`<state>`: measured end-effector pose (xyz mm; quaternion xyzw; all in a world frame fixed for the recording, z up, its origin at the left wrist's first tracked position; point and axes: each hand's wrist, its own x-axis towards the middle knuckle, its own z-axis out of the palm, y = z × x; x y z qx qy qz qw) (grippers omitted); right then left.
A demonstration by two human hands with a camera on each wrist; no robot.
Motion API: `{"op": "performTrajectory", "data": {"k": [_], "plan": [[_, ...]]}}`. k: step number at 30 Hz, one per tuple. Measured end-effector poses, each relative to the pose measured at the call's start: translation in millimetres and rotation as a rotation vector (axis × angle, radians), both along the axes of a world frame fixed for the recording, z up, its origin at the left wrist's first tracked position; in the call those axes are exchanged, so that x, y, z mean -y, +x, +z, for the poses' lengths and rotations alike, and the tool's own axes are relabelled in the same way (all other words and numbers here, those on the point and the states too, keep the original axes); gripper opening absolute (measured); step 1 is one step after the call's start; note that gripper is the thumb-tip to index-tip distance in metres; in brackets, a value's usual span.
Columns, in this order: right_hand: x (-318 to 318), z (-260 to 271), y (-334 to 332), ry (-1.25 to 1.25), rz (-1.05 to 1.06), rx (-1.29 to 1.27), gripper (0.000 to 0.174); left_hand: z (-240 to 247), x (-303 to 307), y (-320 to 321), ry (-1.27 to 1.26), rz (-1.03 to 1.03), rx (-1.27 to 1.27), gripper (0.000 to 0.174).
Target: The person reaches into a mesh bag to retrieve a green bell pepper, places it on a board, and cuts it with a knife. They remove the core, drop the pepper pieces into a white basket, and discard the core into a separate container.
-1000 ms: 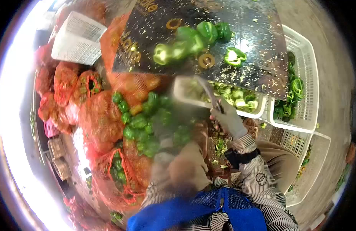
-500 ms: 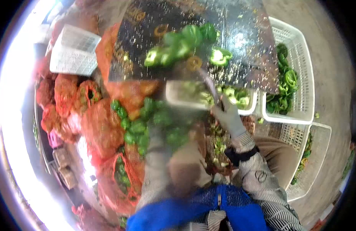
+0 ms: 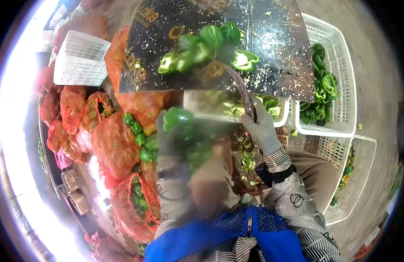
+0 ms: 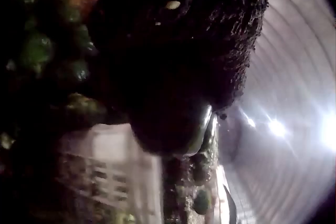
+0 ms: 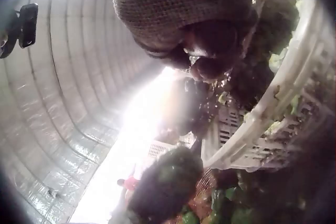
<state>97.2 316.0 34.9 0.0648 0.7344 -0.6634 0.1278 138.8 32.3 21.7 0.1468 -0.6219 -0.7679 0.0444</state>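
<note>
My gloved left hand, blurred in the head view, holds a green bell pepper above a heap of peppers near my knees. The left wrist view shows that hand mostly as a dark shape. In my gloved right hand is a knife, gripped by its handle, its curved blade pointing up and left over the edge of a dark board. On the board lie a cut-open pepper and a row of green peppers, among scattered seeds.
A white basin with pale green trimmings stands under the board's near edge. To the right, a white crate holds green peppers. Red mesh sacks crowd the left side, below a white basket.
My left hand has come up from the pepper heap with a green pepper. The right hand keeps its grip on the knife, its blade nearly where it was. The head view has shifted slightly.
</note>
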Motion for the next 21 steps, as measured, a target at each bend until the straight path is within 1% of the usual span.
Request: {"op": "performTrajectory", "data": {"k": [1, 2, 3, 4, 5, 6, 7, 8, 9, 11, 12, 13, 15, 16, 17, 18, 19, 20, 21], "plan": [[4, 7, -2, -0.022, -0.050, 0.040, 0.058, 24, -7, -15, -0.005, 0.001, -0.009, 0.064], [4, 7, -5, -0.028, -0.048, 0.036, 0.058, 41, -16, -39, -0.364, -0.100, 0.114, 0.062], [2, 5, -10, 0.045, 0.005, -0.018, 0.056, 48, -25, -62, -0.722, -0.202, 0.239, 0.061], [1, 3, -14, 0.121, 0.055, -0.072, 0.054, 48, -37, -83, -0.803, -0.231, 0.202, 0.058], [2, 9, -17, 0.120, 0.048, -0.077, 0.054, 45, -50, -103, -0.881, -0.262, 0.160, 0.055], [4, 21, -21, 0.191, 0.072, -0.090, 0.050, 37, -59, -121, -0.881, -0.268, 0.152, 0.055], [7, 34, -25, 0.264, 0.094, -0.103, 0.047, 23, -66, -136, -0.955, -0.158, 0.089, 0.051], [8, 48, -26, 0.217, 0.098, -0.142, 0.042, 9, -71, -149, -1.024, -0.046, 0.025, 0.047], [8, 45, -30, 0.221, 0.090, -0.147, 0.042, -5, -72, -159, -1.021, -0.050, 0.015, 0.047], [12, 34, -38, 0.232, 0.118, -0.156, 0.042, -27, -71, -170, -0.943, 0.039, -0.145, 0.037], [18, 39, -40, 0.311, 0.104, -0.234, 0.039, -2, -87, -167, -0.888, 0.080, -0.076, 0.031], [19, 39, -43, 0.307, 0.114, -0.234, 0.039, 16, -98, -166, -0.892, 0.089, -0.070, 0.031], [24, 40, -51, 0.363, 0.225, -0.119, 0.035, 38, -105, -168, -1.498, -0.151, -0.011, 0.030], [26, 27, -49, 0.307, 0.233, -0.186, 0.033, -60, -59, -184, -1.567, -0.008, -0.212, 0.028], [30, 26, -50, 0.303, 0.256, -0.183, 0.033, -39, -70, -182, -1.570, 0.004, -0.190, 0.028], [36, 26, -51, 0.416, 0.231, -0.234, 0.034, 3, -95, -181, -1.741, -0.178, -0.085, 0.026], [44, 26, -52, 0.523, 0.216, -0.283, 0.035, 22, -110, -175, -1.893, -0.376, 0.044, 0.024], [56, 40, -63, 0.632, 0.263, 0.063, 0.036, 13, -107, -176, -1.800, -0.219, -0.025, 0.021], [51, 31, -69, 0.573, 0.361, -0.073, 0.034, 0, -99, -179, -1.709, -0.065, -0.089, 0.019]]}}
